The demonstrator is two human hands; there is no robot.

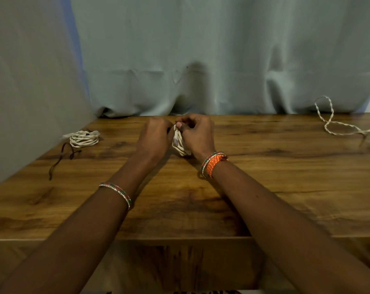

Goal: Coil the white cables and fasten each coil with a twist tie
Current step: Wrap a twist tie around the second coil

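Mid-table, toward the far edge: a small white coil [181, 145], held upright between both hands. Left hand [153, 137] curled against the coil's left side, gripping it; right hand [198, 134] curled on the right, its thumb and fingers pinching at the coil's top, where a dark sliver, probably the twist tie, barely shows and is too small to confirm. Judged as the fastening step on this coil. To do it well: keep the loops squeezed flat and even with the left hand so none springs free; hold both tie ends together close against the bundle; turn them round one another with the right fingertips, several snug turns, not so hard as to cut into the cable; then fold the stub down flat. Far left on the wooden table [264, 187]: a finished-looking white coil [84, 139], with loose dark ties [62, 157] lying just beside it on its near side. Far right: an uncoiled twisted white cable [336, 126], looping up against the pale curtain [222, 60] and trailing off the right edge, well apart from the hands, likely next in line.
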